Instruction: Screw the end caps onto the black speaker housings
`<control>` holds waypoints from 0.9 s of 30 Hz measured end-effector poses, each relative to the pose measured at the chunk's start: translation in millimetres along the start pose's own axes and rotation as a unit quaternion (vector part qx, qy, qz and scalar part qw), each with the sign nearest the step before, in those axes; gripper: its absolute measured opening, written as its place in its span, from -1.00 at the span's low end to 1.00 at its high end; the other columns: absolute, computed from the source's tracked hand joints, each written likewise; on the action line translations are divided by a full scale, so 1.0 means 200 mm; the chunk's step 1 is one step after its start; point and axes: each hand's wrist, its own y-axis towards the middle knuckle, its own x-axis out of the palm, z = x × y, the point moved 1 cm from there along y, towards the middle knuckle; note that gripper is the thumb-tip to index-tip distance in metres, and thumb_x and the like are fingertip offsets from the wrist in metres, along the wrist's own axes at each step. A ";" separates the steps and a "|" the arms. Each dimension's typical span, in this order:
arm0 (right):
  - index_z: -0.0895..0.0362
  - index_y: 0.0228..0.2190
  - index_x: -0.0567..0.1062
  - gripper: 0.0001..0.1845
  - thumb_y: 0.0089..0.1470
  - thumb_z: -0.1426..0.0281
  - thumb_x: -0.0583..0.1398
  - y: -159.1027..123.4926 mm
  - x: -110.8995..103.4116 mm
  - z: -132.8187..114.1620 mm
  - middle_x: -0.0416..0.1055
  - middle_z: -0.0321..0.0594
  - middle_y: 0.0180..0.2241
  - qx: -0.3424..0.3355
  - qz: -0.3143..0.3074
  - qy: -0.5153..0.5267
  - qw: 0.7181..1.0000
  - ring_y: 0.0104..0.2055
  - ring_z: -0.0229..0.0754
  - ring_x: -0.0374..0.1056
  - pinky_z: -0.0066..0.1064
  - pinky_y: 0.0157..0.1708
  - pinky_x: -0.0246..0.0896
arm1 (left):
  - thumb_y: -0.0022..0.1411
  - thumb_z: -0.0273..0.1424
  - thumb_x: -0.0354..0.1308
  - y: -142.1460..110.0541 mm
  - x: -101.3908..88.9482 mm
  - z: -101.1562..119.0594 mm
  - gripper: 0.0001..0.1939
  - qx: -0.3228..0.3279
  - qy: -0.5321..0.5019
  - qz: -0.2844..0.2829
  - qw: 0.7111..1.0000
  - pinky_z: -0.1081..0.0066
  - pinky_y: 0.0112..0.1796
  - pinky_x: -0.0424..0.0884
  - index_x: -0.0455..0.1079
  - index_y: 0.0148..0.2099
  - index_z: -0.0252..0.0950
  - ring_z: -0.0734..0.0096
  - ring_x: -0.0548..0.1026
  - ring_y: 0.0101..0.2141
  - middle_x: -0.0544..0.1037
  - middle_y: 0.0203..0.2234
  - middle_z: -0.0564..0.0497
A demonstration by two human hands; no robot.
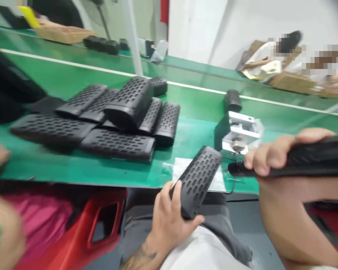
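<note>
My left hand (170, 215), its forearm tattooed, grips the lower end of a black perforated casing (199, 174). The fingers bend over its left side and the thumb sticks out to the right. Tilted up to the right, the casing overlaps a white sheet (183, 167) at the table's front edge; whether it touches the sheet I cannot tell. Just beyond stands a small silver metal fixture (238, 140). My right hand is not in view. At the right, a hand (273, 153) that appears to be a co-worker's holds a long black piece (317, 155), blurred.
Several more perforated casings (118, 144) are piled on the green table (146, 176) to the left, and one (232, 100) stands behind the fixture. Co-workers' bare arms (281, 221) crowd both sides. A red chair (81, 228) is at the lower left.
</note>
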 end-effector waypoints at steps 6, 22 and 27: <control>-0.02 -0.16 0.69 -0.14 0.11 -0.55 0.49 0.29 -0.39 0.16 0.51 -0.42 -0.57 -0.167 0.193 -0.137 0.957 -0.67 -0.15 0.40 -0.30 -0.66 0.38 | 0.80 -0.13 0.09 0.27 -0.17 -0.27 -0.34 0.114 -0.040 -0.169 0.978 0.21 -0.10 0.84 0.28 0.79 0.02 0.04 0.89 -0.01 0.59 0.57 -0.26; -0.04 -0.05 0.60 -0.10 0.24 -0.61 0.34 0.18 -0.56 0.27 0.46 -0.51 -0.53 -0.143 0.240 -0.128 0.951 -0.65 -0.18 0.45 -0.29 -0.57 0.52 | -0.03 -0.37 0.67 1.14 0.08 0.06 -0.12 0.517 -0.062 -0.354 0.777 -0.22 0.59 0.49 0.60 0.37 -0.09 -0.34 0.72 0.37 0.78 0.32 -0.23; -0.03 -0.08 0.59 -0.08 0.21 -0.62 0.36 0.16 -0.61 0.28 0.46 -0.50 -0.54 -0.156 0.243 -0.130 0.948 -0.66 -0.19 0.43 -0.30 -0.60 0.49 | 0.11 -0.11 0.70 0.94 0.02 0.03 -0.20 0.325 0.067 -0.288 0.898 -0.13 0.00 0.71 0.56 0.32 -0.19 -0.29 0.74 -0.04 0.73 0.06 -0.26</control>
